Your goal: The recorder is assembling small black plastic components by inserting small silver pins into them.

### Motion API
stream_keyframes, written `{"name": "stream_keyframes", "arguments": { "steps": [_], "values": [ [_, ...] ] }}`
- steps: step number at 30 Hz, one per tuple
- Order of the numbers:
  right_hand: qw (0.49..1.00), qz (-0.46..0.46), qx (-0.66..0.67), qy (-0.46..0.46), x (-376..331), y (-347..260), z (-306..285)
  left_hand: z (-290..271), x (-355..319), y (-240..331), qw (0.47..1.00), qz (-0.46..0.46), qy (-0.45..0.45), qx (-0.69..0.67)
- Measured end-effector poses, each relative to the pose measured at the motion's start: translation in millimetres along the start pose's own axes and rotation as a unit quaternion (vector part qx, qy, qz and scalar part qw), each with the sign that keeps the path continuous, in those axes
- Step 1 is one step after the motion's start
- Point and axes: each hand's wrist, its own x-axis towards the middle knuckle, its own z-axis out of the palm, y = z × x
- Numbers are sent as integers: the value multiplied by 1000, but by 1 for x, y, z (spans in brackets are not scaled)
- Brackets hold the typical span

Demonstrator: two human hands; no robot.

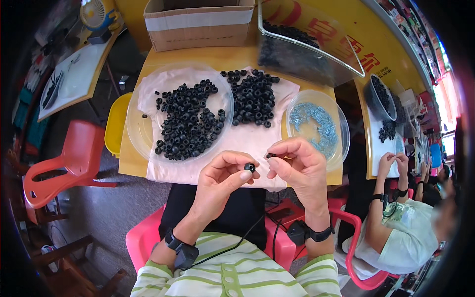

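Just past the table's front edge, my left hand (217,173) pinches a round black bead-like part (250,168) with a hole in it between thumb and fingers. Close by on its right, my right hand (299,161) pinches a small dark piece (270,155), too small to name. The two pieces are apart. Ahead, a clear shallow basin (132,133) holds many similar black parts (185,121). More of them lie heaped (253,99) on the pale pink cloth (230,143). On the right, a clear round bowl (342,121) contains small light-blue pieces (319,119).
A cardboard box (198,27) and a clear bin (307,57) of black parts stand at the table's back. Left are a red chair (69,158) and a yellow tub (116,123). A co-worker (403,227) sits on the right. Cables run across my lap.
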Motion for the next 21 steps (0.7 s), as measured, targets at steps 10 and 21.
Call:
{"name": "stream_keyframes", "arguments": {
  "steps": [10, 21],
  "values": [
    [925, -205, -318, 22, -10, -5, 9, 15, -5, 4, 999, -18, 13, -38],
    [990, -67, -127, 1, -10, 3, 3, 14, -4, 0, 996, -50, 13, -76]
  ]
}}
